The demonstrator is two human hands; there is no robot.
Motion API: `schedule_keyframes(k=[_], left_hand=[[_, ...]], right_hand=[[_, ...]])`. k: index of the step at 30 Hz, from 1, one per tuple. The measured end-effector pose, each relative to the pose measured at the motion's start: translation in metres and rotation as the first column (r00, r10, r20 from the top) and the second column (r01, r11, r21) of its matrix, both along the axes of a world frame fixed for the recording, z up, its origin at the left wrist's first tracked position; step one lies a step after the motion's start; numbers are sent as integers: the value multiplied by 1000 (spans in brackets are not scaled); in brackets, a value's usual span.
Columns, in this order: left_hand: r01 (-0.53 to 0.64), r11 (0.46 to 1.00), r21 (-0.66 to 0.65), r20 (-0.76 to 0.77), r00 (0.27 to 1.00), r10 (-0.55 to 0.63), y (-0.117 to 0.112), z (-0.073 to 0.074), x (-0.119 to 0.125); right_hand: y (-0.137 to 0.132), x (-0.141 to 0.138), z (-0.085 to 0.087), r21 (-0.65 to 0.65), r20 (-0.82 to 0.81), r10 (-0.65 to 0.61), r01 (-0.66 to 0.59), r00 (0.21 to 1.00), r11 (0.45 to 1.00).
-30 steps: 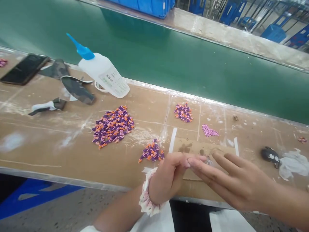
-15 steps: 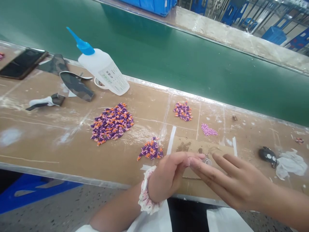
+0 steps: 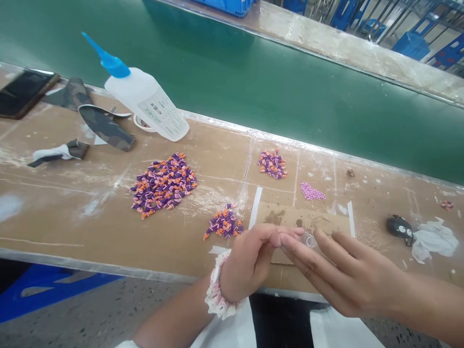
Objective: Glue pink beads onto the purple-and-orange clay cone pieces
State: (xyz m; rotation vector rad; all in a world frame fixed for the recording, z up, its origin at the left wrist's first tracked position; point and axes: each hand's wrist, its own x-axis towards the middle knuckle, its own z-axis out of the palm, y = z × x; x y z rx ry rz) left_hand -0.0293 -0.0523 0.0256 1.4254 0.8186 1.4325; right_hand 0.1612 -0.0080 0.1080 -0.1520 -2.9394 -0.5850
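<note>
My left hand (image 3: 250,256), with a lacy pale scrunchie (image 3: 220,290) at the wrist, is closed in a pinch. What it holds, if anything, is hidden. My right hand (image 3: 355,273) reaches in with its fingers stretched out and apart, and its fingertips touch those of the left. Just beyond them a small clear round piece (image 3: 309,240) sits on a taped-down cardboard sheet (image 3: 319,215). Small purple, orange and pink pieces lie in a pile (image 3: 223,222) beside my left hand. Farther back are a similar pile (image 3: 272,163) and tiny pink beads (image 3: 311,191).
A larger pile of purple-orange pieces (image 3: 165,186) lies left. Behind it lean a white bottle (image 3: 150,104) with blue nozzle and a tape roll (image 3: 143,124). Camouflage strips (image 3: 107,128) and a phone (image 3: 25,92) are far left. A black eyed case (image 3: 398,226) and crumpled plastic (image 3: 437,239) lie right.
The view has shifted slightly, so the tabletop things appear a little farther left. Both hands keep nearly the same pose, fingertips still together.
</note>
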Motion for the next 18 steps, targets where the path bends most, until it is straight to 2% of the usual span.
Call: schedule_keyframes(k=[6,12,18], left_hand=[[-6,998,64,22,1000,4,1,-6,0],[-23,995,92,-102,994,32,3,-2,-1],[-24,995,97,-156,987,39,2,1,-4]], right_hand=[[0,-2,1,-16,-5,-28,28,1000,999],[1,1,3,63,30,-17,15,999,998],[1,-1,6,117,66,2,-10,998,993]])
